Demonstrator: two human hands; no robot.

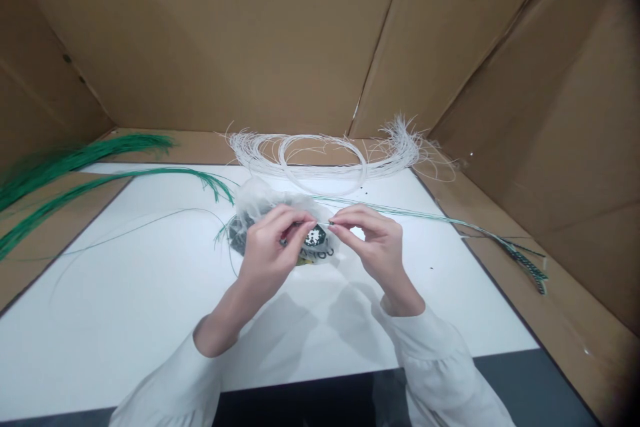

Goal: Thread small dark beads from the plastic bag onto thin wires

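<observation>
My left hand [273,243] and my right hand [373,240] meet over the middle of a white board [150,293], both pinched closed. The right fingers pinch the end of a thin green wire [425,215] that runs off to the right and ends in a beaded stretch [527,267]. The left fingertips pinch something tiny at the wire's tip; I cannot make it out. Under the hands lies a clear plastic bag [260,203] with dark contents and a printed label [316,238].
A coil of white wires [320,157] lies at the board's far edge. Bundles of green wires [75,160] fan out at the left. Brown cardboard walls [550,113] enclose the area on three sides. A dark strip runs along the near edge.
</observation>
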